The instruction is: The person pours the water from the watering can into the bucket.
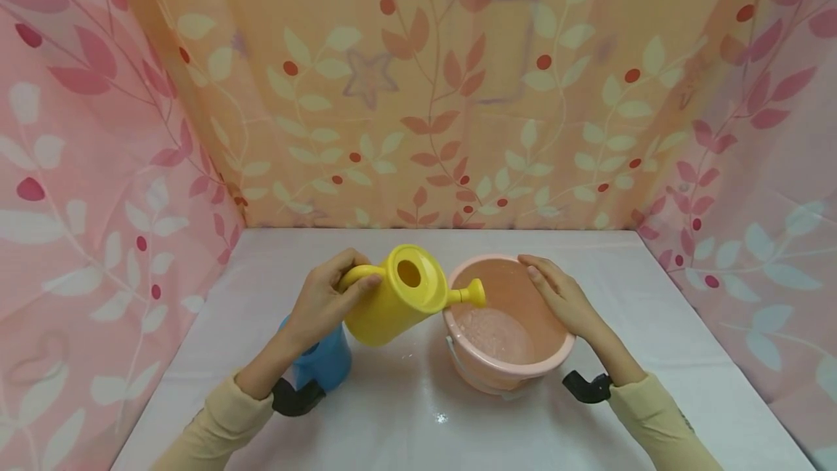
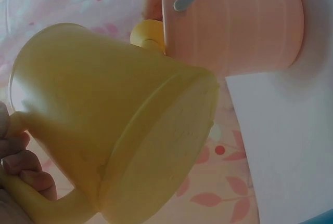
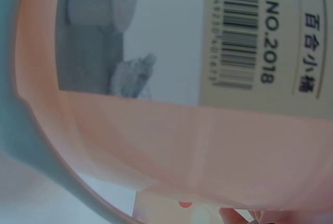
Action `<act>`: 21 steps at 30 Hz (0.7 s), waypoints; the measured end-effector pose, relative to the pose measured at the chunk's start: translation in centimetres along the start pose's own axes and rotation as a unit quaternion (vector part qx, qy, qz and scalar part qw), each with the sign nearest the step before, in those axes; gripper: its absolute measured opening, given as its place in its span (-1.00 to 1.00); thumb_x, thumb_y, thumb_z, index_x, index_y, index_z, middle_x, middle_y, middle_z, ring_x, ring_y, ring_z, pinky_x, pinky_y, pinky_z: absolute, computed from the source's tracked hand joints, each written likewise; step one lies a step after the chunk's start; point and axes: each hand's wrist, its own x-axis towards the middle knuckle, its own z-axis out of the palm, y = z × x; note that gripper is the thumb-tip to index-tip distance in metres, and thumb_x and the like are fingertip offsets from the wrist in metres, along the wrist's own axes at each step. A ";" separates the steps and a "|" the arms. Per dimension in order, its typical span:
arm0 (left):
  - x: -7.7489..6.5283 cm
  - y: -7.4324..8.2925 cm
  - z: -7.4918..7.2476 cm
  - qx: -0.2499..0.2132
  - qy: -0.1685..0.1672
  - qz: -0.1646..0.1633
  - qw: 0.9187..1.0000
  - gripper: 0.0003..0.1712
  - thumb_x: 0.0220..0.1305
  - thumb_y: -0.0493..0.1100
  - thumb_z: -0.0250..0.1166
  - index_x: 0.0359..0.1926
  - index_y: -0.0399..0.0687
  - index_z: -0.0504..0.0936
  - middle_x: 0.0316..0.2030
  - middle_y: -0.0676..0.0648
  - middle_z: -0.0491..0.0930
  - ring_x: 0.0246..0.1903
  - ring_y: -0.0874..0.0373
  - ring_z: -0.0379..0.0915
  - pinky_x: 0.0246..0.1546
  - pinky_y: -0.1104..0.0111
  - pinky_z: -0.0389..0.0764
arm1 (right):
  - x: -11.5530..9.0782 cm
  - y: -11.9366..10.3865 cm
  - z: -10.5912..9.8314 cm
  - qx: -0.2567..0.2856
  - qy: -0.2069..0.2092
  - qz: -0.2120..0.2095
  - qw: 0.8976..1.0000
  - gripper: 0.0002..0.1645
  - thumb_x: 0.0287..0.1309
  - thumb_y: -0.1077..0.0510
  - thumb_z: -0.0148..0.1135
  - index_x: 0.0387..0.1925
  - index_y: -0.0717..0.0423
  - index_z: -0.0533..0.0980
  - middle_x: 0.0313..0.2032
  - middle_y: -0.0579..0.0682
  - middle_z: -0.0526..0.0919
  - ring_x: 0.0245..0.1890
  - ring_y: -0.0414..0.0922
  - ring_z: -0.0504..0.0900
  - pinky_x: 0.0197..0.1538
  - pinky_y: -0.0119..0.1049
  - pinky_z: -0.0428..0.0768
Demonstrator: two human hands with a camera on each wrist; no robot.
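My left hand (image 1: 333, 293) grips the handle of a yellow watering can (image 1: 392, 304), which is held tilted above the table. Its spout end reaches over the left rim of a pink bucket (image 1: 480, 367). Rippled, bubbly water lies at the bottom of the bucket; no stream from the spout can be made out. On the bucket's right rim, my right hand (image 1: 562, 296) holds the edge, with the thumb on the inner side. In the left wrist view the can's base (image 2: 161, 156) faces the camera. A label (image 3: 260, 42) on the bucket's side fills much of the right wrist view.
A blue container (image 1: 332, 362) stands under my left wrist, partly hidden by the arm. The bucket's pale handle (image 1: 464, 369) hangs down at its front. Small wet spots (image 1: 441, 418) shine on the white tabletop. Flowered cloth walls (image 1: 425, 129) enclose the table's back and sides.
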 end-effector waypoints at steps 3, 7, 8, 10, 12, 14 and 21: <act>0.0 -0.4 0.0 -0.001 -0.006 -0.001 1.000 -0.89 0.14 -0.36 0.27 -0.35 -0.16 0.49 -0.53 0.00 0.41 -0.54 0.22 0.27 -0.51 0.44 0.36 | 0.0 0.0 0.0 0.000 -0.001 0.003 1.000 -0.48 0.42 -0.05 -0.21 0.27 0.10 0.28 0.25 0.16 0.33 0.24 0.17 0.29 0.15 0.23 0.30; 0.1 -2.0 0.1 -0.003 -0.016 -0.004 1.000 -0.89 0.15 -0.33 0.27 -0.33 -0.10 0.50 -0.52 0.01 0.39 -0.53 0.21 0.26 -0.52 0.43 0.34 | 0.0 -0.1 0.0 0.001 -0.002 0.006 1.000 -0.48 0.42 -0.05 -0.21 0.27 0.10 0.28 0.24 0.16 0.34 0.24 0.17 0.30 0.16 0.22 0.29; 0.2 -2.5 0.2 -0.001 -0.019 -0.005 1.000 -0.88 0.15 -0.32 0.27 -0.33 -0.09 0.50 -0.52 0.01 0.39 -0.53 0.20 0.26 -0.52 0.42 0.34 | 0.0 -0.1 0.0 0.002 -0.002 0.006 1.000 -0.48 0.42 -0.05 -0.21 0.27 0.10 0.28 0.24 0.16 0.34 0.24 0.17 0.30 0.16 0.22 0.29; 0.2 -3.1 0.2 -0.003 -0.021 -0.007 1.000 -0.87 0.14 -0.30 0.29 -0.32 -0.04 0.50 -0.52 0.04 0.40 -0.54 0.20 0.26 -0.53 0.42 0.34 | 0.0 -0.1 0.0 0.003 -0.001 0.006 1.000 -0.48 0.42 -0.05 -0.21 0.27 0.10 0.28 0.24 0.16 0.34 0.24 0.17 0.30 0.16 0.22 0.30; 0.3 -3.3 0.1 -0.006 -0.024 -0.006 1.000 -0.87 0.15 -0.28 0.29 -0.32 -0.02 0.50 -0.51 0.04 0.40 -0.54 0.20 0.27 -0.53 0.42 0.35 | 0.0 -0.1 0.0 0.004 0.000 0.004 1.000 -0.48 0.42 -0.05 -0.21 0.27 0.11 0.29 0.23 0.16 0.35 0.24 0.17 0.31 0.16 0.22 0.30; 0.3 -3.4 0.1 -0.010 -0.028 -0.006 1.000 -0.87 0.15 -0.26 0.29 -0.31 0.01 0.50 -0.51 0.05 0.41 -0.54 0.19 0.27 -0.53 0.41 0.36 | 0.0 -0.1 0.0 0.004 0.000 0.002 1.000 -0.48 0.42 -0.05 -0.21 0.26 0.11 0.29 0.23 0.16 0.35 0.24 0.16 0.30 0.16 0.22 0.30; 0.5 -2.2 -0.2 -0.005 -0.041 -0.022 0.999 -0.89 0.16 -0.28 0.28 -0.32 -0.04 0.50 -0.50 0.04 0.42 -0.53 0.19 0.28 -0.51 0.42 0.37 | 0.0 -0.1 0.0 0.005 0.004 -0.005 1.000 -0.48 0.42 -0.04 -0.21 0.26 0.12 0.30 0.23 0.15 0.35 0.24 0.16 0.30 0.17 0.21 0.29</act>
